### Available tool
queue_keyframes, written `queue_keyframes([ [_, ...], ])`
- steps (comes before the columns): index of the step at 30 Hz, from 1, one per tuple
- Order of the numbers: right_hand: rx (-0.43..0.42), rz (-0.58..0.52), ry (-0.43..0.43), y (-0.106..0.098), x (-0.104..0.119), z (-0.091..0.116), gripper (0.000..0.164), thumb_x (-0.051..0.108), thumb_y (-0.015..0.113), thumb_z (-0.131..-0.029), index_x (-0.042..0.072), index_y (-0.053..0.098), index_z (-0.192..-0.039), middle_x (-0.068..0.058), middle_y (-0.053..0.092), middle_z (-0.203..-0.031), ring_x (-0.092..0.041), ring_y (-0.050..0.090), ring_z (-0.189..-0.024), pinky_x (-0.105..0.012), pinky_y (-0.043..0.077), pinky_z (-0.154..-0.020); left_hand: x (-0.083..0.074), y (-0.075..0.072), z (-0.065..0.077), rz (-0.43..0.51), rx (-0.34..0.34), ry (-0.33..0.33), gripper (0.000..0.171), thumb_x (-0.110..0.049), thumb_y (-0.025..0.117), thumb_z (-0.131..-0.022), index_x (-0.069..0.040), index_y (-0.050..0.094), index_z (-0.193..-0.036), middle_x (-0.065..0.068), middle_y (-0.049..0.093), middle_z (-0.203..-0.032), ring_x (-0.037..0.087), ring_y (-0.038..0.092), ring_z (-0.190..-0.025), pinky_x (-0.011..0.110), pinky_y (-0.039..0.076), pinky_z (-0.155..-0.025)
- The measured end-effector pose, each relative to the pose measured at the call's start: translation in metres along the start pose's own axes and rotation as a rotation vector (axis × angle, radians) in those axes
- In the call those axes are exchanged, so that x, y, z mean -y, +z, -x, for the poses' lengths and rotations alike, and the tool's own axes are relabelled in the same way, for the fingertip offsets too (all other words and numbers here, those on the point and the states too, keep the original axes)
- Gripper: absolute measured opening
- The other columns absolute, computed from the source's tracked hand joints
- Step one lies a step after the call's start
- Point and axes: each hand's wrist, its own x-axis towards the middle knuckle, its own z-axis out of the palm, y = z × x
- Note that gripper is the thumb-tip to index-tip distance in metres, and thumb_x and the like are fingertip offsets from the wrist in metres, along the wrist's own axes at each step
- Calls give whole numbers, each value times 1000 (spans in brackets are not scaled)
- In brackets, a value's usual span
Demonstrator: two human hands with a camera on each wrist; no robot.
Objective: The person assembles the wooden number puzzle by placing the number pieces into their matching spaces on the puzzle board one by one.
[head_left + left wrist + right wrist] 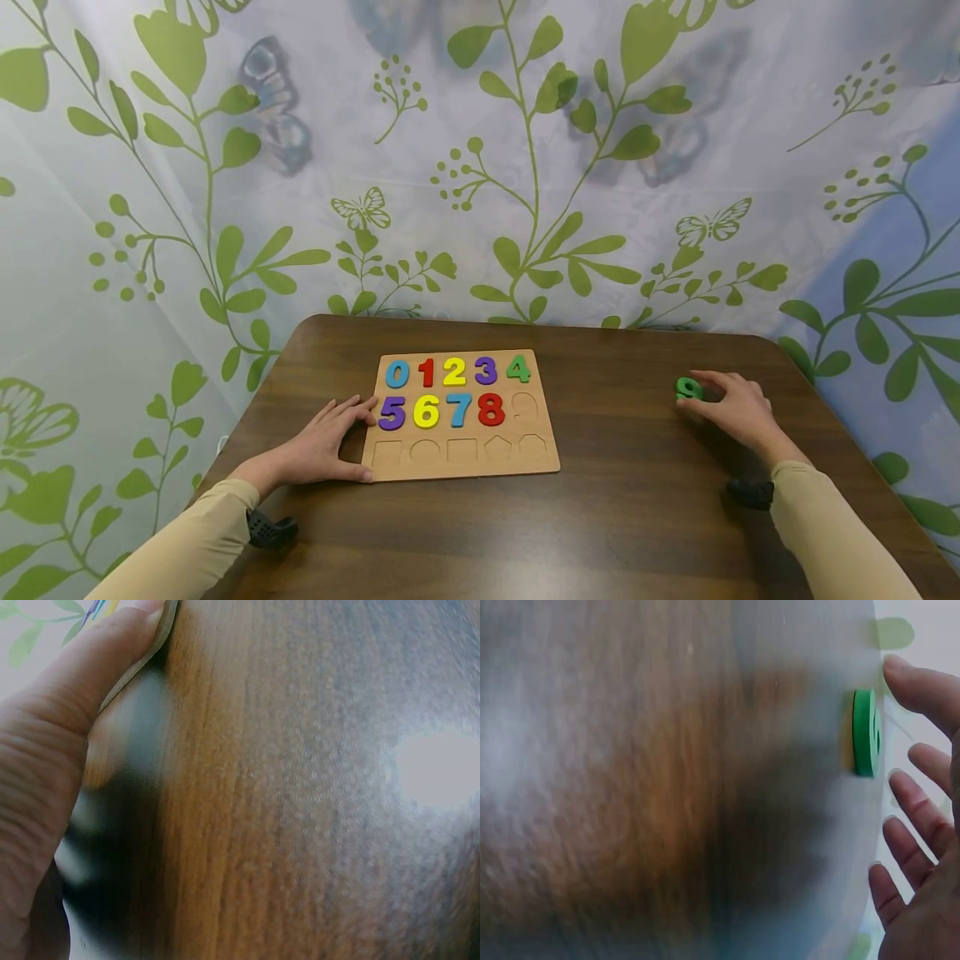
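Toward the right of the table lies a green number 9 piece (pixel 687 389). My right hand (pixel 731 408) is around it with thumb and index finger apart; in the right wrist view, spread fingers (pixel 909 802) show a gap from the green piece (pixel 865 733). A wooden number puzzle board (pixel 465 477) lies left of centre, holding coloured numbers 0 to 8. At the end of its second row is a bare 9-shaped recess (pixel 525 407). My left hand (pixel 318 446) rests spread along the board's left side, thumb (pixel 112 656) at the near corner.
The board's front row has several shallow shape outlines, among them a circle (pixel 425 452) and a pentagon (pixel 498 450). Brown wooden table (pixel 600 517) extends around the board. A leaf-patterned curtain (pixel 465 167) hangs behind the table's far edge.
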Motion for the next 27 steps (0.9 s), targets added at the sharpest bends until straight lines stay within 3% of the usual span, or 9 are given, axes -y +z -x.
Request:
queue_keyframes([
  [10, 91, -36, 61, -7, -17, -4, 91, 58, 70, -91, 0, 38, -154, -34, 44, -146, -67, 19, -129, -80, 18, -88, -1, 0, 0, 7, 6, -3, 81, -73, 76, -75, -19, 51, -130, 11, 32, -165, 43, 19, -152, 68, 5, -119],
  [15, 94, -34, 74, -7, -18, -4, 90, 58, 71, -91, 1, 39, -154, -35, 39, -146, -67, 18, -128, -81, 16, -88, -1, -1, 0, 17, -9, 27, 77, -68, 79, -77, -18, 52, -129, 14, 33, -164, 46, 21, -151, 70, 6, -117],
  [27, 63, -27, 72, -3, -15, -2, 88, 58, 71, -91, 0, 43, -151, -38, 34, -143, -67, 17, -127, -76, 17, -86, -2, 0, -1, 11, -9, 28, 77, -69, 78, -77, -18, 52, -129, 14, 33, -164, 46, 21, -151, 70, 6, -117],
])
